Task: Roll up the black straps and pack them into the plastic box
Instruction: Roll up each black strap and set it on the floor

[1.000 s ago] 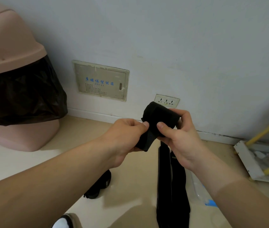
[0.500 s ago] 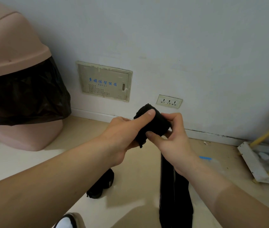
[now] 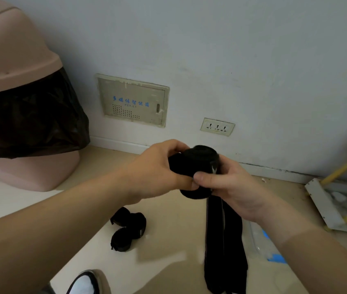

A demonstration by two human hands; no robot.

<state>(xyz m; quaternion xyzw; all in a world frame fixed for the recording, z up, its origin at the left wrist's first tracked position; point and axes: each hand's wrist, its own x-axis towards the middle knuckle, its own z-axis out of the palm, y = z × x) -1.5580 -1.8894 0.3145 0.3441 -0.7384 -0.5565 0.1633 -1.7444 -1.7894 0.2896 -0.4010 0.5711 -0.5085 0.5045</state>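
Note:
Both hands hold a partly rolled black strap (image 3: 198, 164) in the air in front of the wall. My left hand (image 3: 155, 172) grips the roll from the left. My right hand (image 3: 227, 183) pinches it from the right, thumb on the front. The unrolled tail of the strap (image 3: 223, 240) hangs straight down to the floor. Two rolled black straps (image 3: 129, 229) lie together on the floor below my left forearm. The clear plastic box with a blue part (image 3: 261, 245) lies on the floor, mostly hidden behind my right forearm.
A pink bin with a black bag (image 3: 19, 115) stands at the left by the wall. A white and yellow frame (image 3: 338, 200) lies at the right. A shoe (image 3: 85, 283) shows at the bottom edge. A wall socket (image 3: 217, 126) and a panel (image 3: 134, 102) are behind.
The roll has dropped lower and turned further in my hands, and it looks thicker. The view has tilted down, so the rolled straps on the floor show more fully.

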